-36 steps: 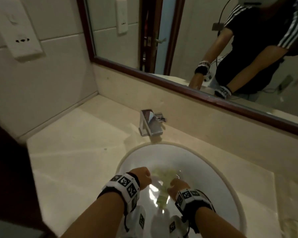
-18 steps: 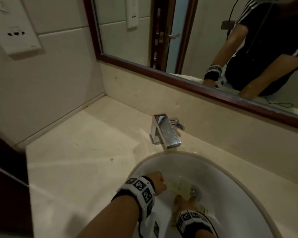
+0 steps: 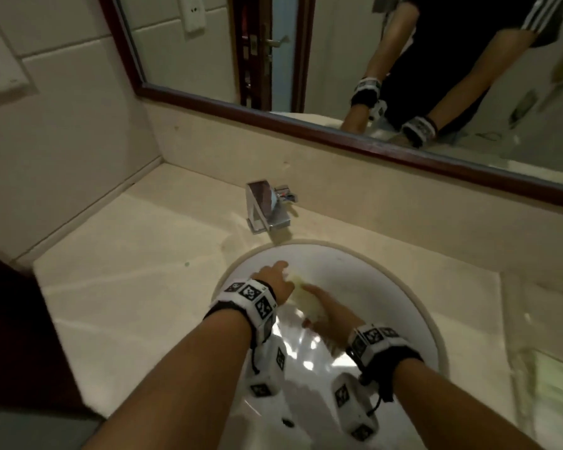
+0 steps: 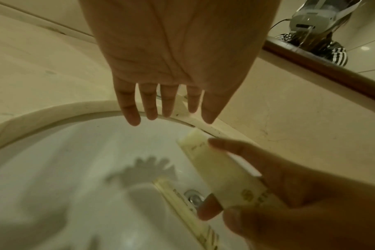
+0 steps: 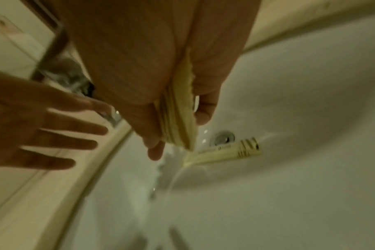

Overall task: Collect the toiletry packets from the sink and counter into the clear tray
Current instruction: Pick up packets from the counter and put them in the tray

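Yellow packets (image 4: 223, 170) in right hand (image 4: 300, 199).

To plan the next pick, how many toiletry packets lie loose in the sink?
1: a long pale-yellow packet on the white sink basin beside the drain. The right hand grips a stack of flat pale-yellow packets; others may be hidden.
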Action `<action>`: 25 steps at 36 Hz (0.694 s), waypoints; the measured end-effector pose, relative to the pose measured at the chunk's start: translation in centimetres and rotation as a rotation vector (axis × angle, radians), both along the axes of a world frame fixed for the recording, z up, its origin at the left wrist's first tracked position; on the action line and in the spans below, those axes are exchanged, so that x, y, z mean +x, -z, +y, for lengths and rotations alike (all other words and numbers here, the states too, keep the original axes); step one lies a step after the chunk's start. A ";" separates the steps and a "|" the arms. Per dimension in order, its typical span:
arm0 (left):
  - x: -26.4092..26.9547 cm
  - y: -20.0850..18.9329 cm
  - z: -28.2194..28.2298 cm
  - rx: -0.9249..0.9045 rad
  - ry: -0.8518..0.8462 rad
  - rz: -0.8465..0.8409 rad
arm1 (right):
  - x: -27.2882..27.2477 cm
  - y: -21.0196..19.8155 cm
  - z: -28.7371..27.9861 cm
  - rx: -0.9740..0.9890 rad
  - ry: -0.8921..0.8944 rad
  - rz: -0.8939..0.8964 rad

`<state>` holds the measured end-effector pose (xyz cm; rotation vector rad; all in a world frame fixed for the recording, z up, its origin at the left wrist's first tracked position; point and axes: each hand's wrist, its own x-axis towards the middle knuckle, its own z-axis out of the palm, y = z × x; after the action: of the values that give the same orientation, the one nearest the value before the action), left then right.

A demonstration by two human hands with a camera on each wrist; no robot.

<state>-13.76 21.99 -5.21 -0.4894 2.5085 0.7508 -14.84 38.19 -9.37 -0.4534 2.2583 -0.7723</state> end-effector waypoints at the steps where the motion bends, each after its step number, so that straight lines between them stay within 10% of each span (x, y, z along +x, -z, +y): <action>1: 0.2 -0.4 0.7 0.016 0.000 0.008 | 0.3 -1.4 0.9 -0.045 0.011 0.001; 13: 3.3 -4.8 13.4 0.231 0.028 0.224 | 6.0 -10.0 15.8 -0.033 0.184 0.087; 25: 7.2 -3.7 30.0 0.309 0.065 0.242 | 12.1 -9.2 35.4 -0.111 0.914 0.075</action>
<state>-6.57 51.98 -1.49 -0.2180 2.5427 1.2086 -2.74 73.61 -0.12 0.5732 2.4667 -1.3312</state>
